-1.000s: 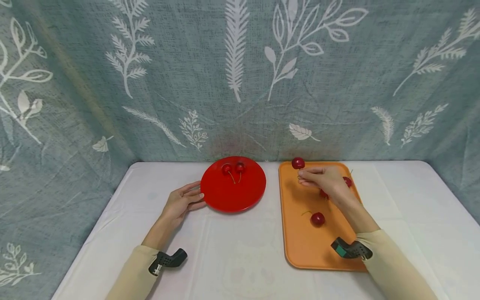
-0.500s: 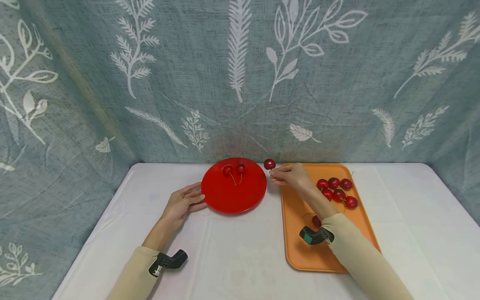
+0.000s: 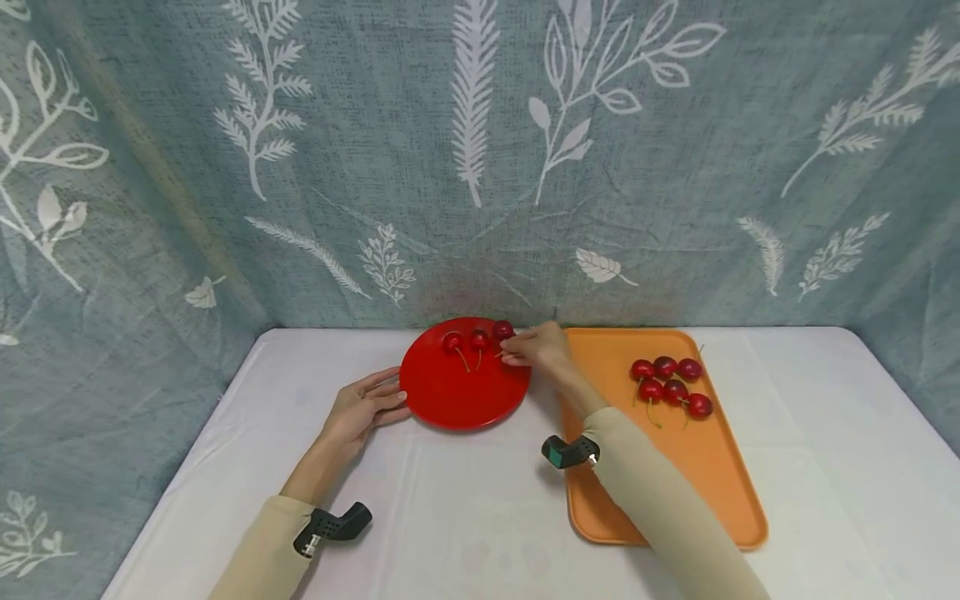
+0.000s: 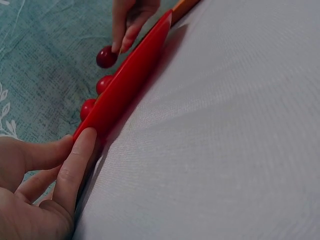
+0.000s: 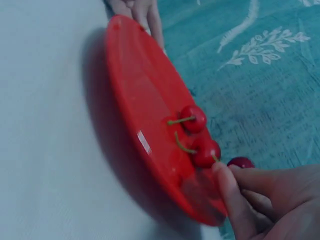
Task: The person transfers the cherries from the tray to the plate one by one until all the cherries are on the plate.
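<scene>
A round red plate (image 3: 461, 400) bears two red cherries with green stems, one cherry (image 3: 452, 341) left of the other cherry (image 3: 480, 339). My right hand (image 3: 551, 350) pinches a darker cherry (image 3: 502, 330) by its stem, over the plate's right far rim and beside those two. In the left wrist view this held cherry (image 4: 106, 57) hangs just above the plate; in the right wrist view my fingers partly cover the cherry (image 5: 241, 163). My left hand (image 3: 360, 410) holds the plate's left rim between thumb and fingers.
An orange rectangular tray (image 3: 697, 467) lies to the right, partly under my right forearm. Several cherries (image 3: 675, 392) are grouped in its far right part. A white cloth (image 3: 465, 508) covers the table, and a patterned blue-green curtain (image 3: 420, 167) hangs behind it.
My right hand has moved left from above the tray to the plate, carrying the cherry by its stem. My left hand has stayed at the plate's rim.
</scene>
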`<state>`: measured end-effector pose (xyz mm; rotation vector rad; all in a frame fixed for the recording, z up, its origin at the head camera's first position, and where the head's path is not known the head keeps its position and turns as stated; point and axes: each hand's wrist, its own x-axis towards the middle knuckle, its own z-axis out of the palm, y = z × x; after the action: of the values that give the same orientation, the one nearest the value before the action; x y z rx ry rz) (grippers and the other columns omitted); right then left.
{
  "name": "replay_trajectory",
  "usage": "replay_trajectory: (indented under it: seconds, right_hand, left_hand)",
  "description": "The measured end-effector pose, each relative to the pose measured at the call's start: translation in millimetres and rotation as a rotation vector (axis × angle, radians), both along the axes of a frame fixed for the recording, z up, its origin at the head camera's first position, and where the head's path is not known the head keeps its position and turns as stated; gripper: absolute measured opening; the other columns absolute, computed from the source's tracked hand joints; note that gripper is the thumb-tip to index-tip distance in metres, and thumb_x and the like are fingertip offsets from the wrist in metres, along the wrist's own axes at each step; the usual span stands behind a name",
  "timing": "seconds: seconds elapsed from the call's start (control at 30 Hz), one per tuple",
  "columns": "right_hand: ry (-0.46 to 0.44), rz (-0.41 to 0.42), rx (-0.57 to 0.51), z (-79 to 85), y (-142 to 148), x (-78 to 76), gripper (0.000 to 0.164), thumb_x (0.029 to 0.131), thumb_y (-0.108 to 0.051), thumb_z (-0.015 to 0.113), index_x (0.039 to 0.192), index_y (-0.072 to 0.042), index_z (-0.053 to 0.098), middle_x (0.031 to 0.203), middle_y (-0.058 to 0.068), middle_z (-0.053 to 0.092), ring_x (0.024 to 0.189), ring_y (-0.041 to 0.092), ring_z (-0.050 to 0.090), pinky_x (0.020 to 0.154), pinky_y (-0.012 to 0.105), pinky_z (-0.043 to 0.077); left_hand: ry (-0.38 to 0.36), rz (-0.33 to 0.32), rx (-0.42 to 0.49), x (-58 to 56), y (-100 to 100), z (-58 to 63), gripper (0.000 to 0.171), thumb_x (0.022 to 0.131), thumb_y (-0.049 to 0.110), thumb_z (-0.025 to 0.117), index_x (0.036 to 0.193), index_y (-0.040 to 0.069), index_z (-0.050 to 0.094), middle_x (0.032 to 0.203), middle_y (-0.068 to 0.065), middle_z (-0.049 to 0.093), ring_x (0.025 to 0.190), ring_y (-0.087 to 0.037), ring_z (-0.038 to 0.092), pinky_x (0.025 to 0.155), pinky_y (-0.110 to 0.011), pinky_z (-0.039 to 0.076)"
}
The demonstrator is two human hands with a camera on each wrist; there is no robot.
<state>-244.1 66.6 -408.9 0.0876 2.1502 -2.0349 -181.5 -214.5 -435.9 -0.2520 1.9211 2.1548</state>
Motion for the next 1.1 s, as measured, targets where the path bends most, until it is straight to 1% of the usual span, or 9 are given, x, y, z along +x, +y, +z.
replay_trajectory:
  seconds: [0.17, 0.27, 0.33, 0.53, 0.67, 0.77, 0.87, 1.0, 1.1]
  right_hand:
    - [-0.021, -0.063, 0.105, 3.5, -14, -3.4, 0.017, 0.085, 0.005, 0.070, 0.095, 0.020, 0.069, 0.073, 0.021, 0.071, 0.048, 0.009, 0.064, 0.053, 0.022, 0.058]
    - [-0.016, -0.088, 0.171, 2.7, -19, -3.3, 0.015, 0.083, 0.005, 0.070, 0.089, 0.019, 0.070, 0.076, 0.024, 0.071, 0.047, 0.010, 0.064, 0.050, 0.020, 0.057]
    - [-0.024, -0.100, 0.197, 1.1, -22, -4.3, 0.014, 0.082, 0.006, 0.070, 0.087, 0.019, 0.070, 0.078, 0.025, 0.070, 0.047, 0.011, 0.064, 0.049, 0.021, 0.057]
    - [-0.113, -0.136, 0.259, -2.2, -31, -11.8, 0.013, 0.081, 0.004, 0.074, 0.088, 0.015, 0.072, 0.080, 0.023, 0.071, 0.041, 0.009, 0.061, 0.045, 0.021, 0.055]
    - [-0.133, -0.137, 0.290, -0.5, -31, -13.6, 0.012, 0.081, 0.003, 0.076, 0.087, 0.014, 0.073, 0.080, 0.022, 0.072, 0.040, 0.008, 0.059, 0.044, 0.020, 0.055]
    - [-0.115, -0.131, 0.303, 1.0, -30, -11.5, 0.013, 0.081, 0.002, 0.076, 0.086, 0.013, 0.073, 0.078, 0.021, 0.072, 0.041, 0.010, 0.061, 0.045, 0.020, 0.055]
    - [-0.071, -0.118, 0.316, 2.4, -28, -7.4, 0.013, 0.082, 0.001, 0.075, 0.086, 0.013, 0.073, 0.076, 0.021, 0.072, 0.044, 0.011, 0.062, 0.046, 0.021, 0.056]
    - [-0.003, -0.078, 0.325, 6.3, -26, -1.7, 0.014, 0.083, -0.001, 0.075, 0.087, 0.012, 0.074, 0.077, 0.020, 0.072, 0.047, 0.012, 0.065, 0.049, 0.021, 0.056]
    - [0.031, -0.054, 0.323, 11.0, -25, 0.9, 0.014, 0.084, -0.002, 0.075, 0.088, 0.011, 0.074, 0.077, 0.019, 0.072, 0.048, 0.010, 0.065, 0.051, 0.022, 0.058]
  left_hand:
    - [0.002, 0.005, 0.000, -0.7, -2, -0.2, 0.056, 0.094, -0.004, 0.058, 0.147, -0.005, 0.038, 0.120, -0.011, 0.064, 0.089, -0.014, 0.071, 0.081, -0.031, 0.059]
    - [0.005, 0.006, -0.004, -0.6, -2, 0.3, 0.056, 0.095, -0.004, 0.058, 0.147, -0.006, 0.037, 0.115, -0.009, 0.066, 0.088, -0.014, 0.071, 0.080, -0.031, 0.059]
    - [0.004, 0.008, -0.002, -0.5, -2, 0.5, 0.056, 0.095, -0.005, 0.058, 0.146, -0.006, 0.037, 0.116, -0.010, 0.065, 0.088, -0.014, 0.071, 0.079, -0.031, 0.059]
    - [-0.010, 0.015, 0.002, -1.4, -1, 0.2, 0.056, 0.094, -0.005, 0.058, 0.147, -0.006, 0.037, 0.119, -0.012, 0.064, 0.088, -0.014, 0.071, 0.079, -0.032, 0.059]
    - [-0.015, 0.023, 0.003, -2.3, 0, 0.6, 0.056, 0.094, -0.005, 0.058, 0.147, -0.005, 0.038, 0.118, -0.012, 0.064, 0.088, -0.014, 0.071, 0.079, -0.032, 0.059]
    - [-0.015, 0.020, 0.005, -2.5, 1, 1.0, 0.057, 0.094, -0.006, 0.058, 0.147, -0.006, 0.037, 0.116, -0.010, 0.065, 0.087, -0.014, 0.071, 0.079, -0.032, 0.059]
    - [-0.017, 0.012, 0.014, -2.2, 2, 1.9, 0.057, 0.094, -0.007, 0.058, 0.147, -0.006, 0.036, 0.113, -0.009, 0.065, 0.087, -0.014, 0.071, 0.079, -0.032, 0.059]
    - [-0.022, 0.013, 0.025, -2.2, 2, 3.1, 0.058, 0.093, -0.008, 0.057, 0.147, -0.007, 0.035, 0.108, -0.006, 0.065, 0.085, -0.013, 0.071, 0.078, -0.032, 0.060]
    - [-0.023, 0.013, 0.028, -2.7, 3, 3.7, 0.058, 0.093, -0.009, 0.057, 0.147, -0.008, 0.035, 0.106, -0.005, 0.065, 0.085, -0.013, 0.071, 0.079, -0.032, 0.060]
